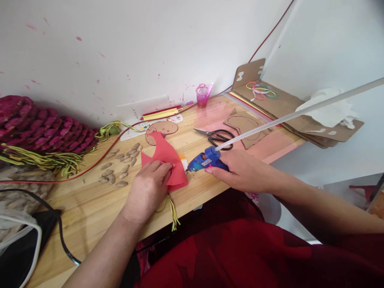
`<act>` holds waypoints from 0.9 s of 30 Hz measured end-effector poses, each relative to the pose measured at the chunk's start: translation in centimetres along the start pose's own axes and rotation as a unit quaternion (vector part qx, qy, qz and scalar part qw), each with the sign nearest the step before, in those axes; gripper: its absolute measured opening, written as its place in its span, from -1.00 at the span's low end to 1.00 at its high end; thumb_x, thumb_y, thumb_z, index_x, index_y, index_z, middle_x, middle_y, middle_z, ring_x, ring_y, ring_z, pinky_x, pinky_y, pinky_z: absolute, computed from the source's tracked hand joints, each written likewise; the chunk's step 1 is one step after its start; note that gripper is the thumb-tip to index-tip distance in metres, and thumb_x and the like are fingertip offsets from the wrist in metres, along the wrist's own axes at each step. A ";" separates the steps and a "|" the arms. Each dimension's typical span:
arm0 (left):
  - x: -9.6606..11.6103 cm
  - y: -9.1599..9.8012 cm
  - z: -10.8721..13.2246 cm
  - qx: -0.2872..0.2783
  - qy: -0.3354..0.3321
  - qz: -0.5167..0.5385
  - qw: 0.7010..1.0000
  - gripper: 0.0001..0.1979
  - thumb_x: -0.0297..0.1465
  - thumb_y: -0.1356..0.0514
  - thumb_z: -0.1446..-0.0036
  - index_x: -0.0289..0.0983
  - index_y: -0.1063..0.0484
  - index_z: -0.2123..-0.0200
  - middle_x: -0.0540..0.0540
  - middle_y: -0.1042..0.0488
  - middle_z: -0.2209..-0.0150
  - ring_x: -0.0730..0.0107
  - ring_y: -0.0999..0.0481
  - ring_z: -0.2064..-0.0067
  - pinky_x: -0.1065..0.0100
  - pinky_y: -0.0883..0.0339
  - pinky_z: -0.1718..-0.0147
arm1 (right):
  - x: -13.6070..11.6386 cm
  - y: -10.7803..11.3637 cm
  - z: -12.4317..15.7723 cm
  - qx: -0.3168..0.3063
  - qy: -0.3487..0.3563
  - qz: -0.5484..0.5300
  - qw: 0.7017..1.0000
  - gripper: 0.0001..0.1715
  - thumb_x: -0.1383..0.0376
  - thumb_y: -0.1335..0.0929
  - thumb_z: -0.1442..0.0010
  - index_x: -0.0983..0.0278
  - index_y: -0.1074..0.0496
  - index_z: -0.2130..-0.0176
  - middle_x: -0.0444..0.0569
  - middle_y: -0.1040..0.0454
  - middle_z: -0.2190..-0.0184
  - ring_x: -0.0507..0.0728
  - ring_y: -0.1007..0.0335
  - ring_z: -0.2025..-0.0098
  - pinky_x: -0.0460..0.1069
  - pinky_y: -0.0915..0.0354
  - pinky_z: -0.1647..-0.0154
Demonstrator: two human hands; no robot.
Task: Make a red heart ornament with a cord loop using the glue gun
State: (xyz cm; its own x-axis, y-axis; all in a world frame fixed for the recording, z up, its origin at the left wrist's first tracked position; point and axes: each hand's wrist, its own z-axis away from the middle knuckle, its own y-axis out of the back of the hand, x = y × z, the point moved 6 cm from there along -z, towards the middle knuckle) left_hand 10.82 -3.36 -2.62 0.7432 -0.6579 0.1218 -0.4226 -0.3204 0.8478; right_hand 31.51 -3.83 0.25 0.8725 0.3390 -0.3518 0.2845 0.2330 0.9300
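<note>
Gluing seems to be the step in hand here. The blue glue gun [204, 161] is gripped in the right hand [238, 170], fingers wrapped round the handle, with a long clear glue stick [288, 118] poking out the back, up past that forearm. The red paper [172, 162] is held by the left hand [147, 187], fingers bent in and pretty much closed on it; how the thumb is placed can't really be told. A white-and-orange piece [183, 162] is partly covered by the paper, between the two hands, and the nozzle is pointed right at that edge. Whether it's touching, or any glue is out, can't be made out.

For the next move, a steady nozzle and a firmly held edge would be called for, imo, with fingertips kept off the hot end.

Peanuts [121, 162] are scattered just beyond the left hand, and black-handled scissors [220, 138] are left beyond the right.
</note>
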 end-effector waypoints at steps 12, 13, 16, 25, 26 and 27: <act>0.0 -0.1 0.1 -0.003 -0.003 0.002 1.000 -0.77 -0.51 -0.07 -0.28 -0.34 -0.55 0.22 -0.15 -0.55 0.33 0.24 -0.53 0.30 0.28 -0.43 0.31 | -0.3 0.3 0.0 -0.004 0.013 0.008 1.000 -0.54 0.04 -0.22 -0.35 0.29 -0.36 0.42 0.03 -0.46 0.45 0.09 -0.27 0.46 -0.01 -0.07 0.40; 0.0 -0.1 0.1 -0.002 -0.004 0.001 1.000 -0.77 -0.51 -0.07 -0.28 -0.34 -0.55 0.22 -0.15 -0.56 0.33 0.24 -0.54 0.30 0.28 -0.43 0.31 | -0.3 0.4 0.0 -0.004 0.014 0.011 1.000 -0.55 0.04 -0.22 -0.35 0.29 -0.36 0.42 0.03 -0.45 0.45 0.09 -0.27 0.46 -0.01 -0.07 0.39; 0.0 0.0 0.1 0.000 -0.005 -0.004 1.000 -0.76 -0.51 -0.06 -0.28 -0.34 -0.55 0.23 -0.15 -0.56 0.34 0.24 -0.54 0.31 0.28 -0.43 0.32 | -0.3 0.4 0.0 -0.003 0.012 0.022 1.000 -0.54 0.04 -0.21 -0.35 0.29 -0.37 0.41 0.02 -0.45 0.46 0.09 -0.27 0.46 -0.01 -0.07 0.40; -0.1 -0.2 0.1 -0.007 0.002 0.005 1.000 -0.75 -0.49 -0.04 -0.30 -0.31 -0.54 0.24 -0.13 -0.56 0.32 0.24 -0.55 0.28 0.29 -0.43 0.31 | 0.1 0.8 -0.4 0.024 0.009 0.057 0.998 -0.55 0.08 -0.23 -0.35 0.31 -0.38 0.43 0.03 -0.45 0.47 0.12 -0.29 0.41 -0.01 -0.05 0.36; -0.1 -0.2 0.1 -0.007 0.003 0.006 1.000 -0.76 -0.48 -0.05 -0.29 -0.31 -0.54 0.23 -0.13 -0.56 0.32 0.25 -0.55 0.28 0.30 -0.43 0.31 | 0.1 0.8 -0.5 0.027 0.011 0.057 0.998 -0.54 0.07 -0.23 -0.35 0.31 -0.39 0.43 0.04 -0.46 0.46 0.12 -0.29 0.41 -0.01 -0.05 0.36; -0.1 -0.2 0.1 -0.007 0.004 0.006 1.000 -0.76 -0.48 -0.05 -0.29 -0.31 -0.54 0.22 -0.13 -0.56 0.32 0.25 -0.55 0.28 0.30 -0.43 0.31 | 0.2 0.7 -0.6 0.030 0.013 0.059 0.998 -0.55 0.08 -0.23 -0.35 0.32 -0.39 0.42 0.05 -0.47 0.44 0.12 -0.30 0.40 -0.01 -0.06 0.35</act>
State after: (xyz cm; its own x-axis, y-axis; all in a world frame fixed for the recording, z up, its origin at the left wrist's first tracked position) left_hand 10.73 -3.32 -2.85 0.7418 -0.6567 0.1359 -0.4241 -0.3025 0.8536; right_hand 31.65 -3.05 0.81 0.8909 0.3852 -0.2405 0.2033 0.1354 0.9697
